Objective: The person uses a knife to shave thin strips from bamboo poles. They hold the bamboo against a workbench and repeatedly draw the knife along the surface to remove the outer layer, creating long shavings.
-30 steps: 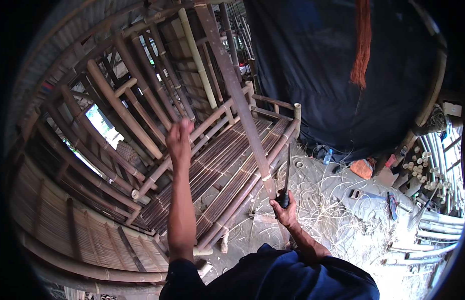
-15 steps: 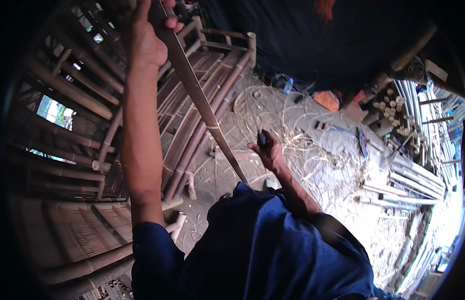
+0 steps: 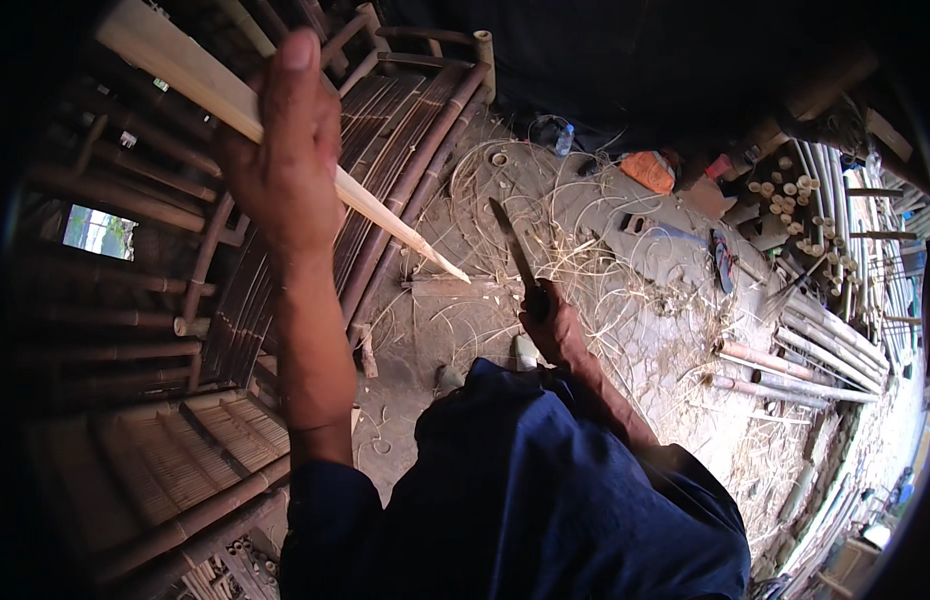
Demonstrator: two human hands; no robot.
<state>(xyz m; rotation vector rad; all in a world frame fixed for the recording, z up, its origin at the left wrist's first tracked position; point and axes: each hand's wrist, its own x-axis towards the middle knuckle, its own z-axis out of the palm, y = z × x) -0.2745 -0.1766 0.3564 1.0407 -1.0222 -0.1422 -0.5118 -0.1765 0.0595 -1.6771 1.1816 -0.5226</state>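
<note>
My left hand (image 3: 290,160), raised at the upper left, is closed round a split bamboo strip (image 3: 385,219). The strip's pale inner face shows, and its narrow, ragged end points down toward the middle of the view. My right hand (image 3: 553,328) is in front of my body, with its fingers wrapped round the dark handle of a knife (image 3: 514,245). The long blade points away from me and slightly left. A gap separates the blade from the strip's end. Beyond my shoes, a piece of wood (image 3: 453,287) lies on the ground.
A bamboo bench (image 3: 400,130) stands to the left. Thin curled shavings (image 3: 605,300) litter the ground. Bamboo poles (image 3: 830,350) and a bundle of cut bamboo (image 3: 785,195) lie at the right. A hand saw (image 3: 640,224), a sandal (image 3: 722,262) and a plastic bottle (image 3: 565,140) are farther off.
The strip has turned from its dark outer side to its pale inner side, and its tip has moved away from my body. The knife blade now shows, pointing away.
</note>
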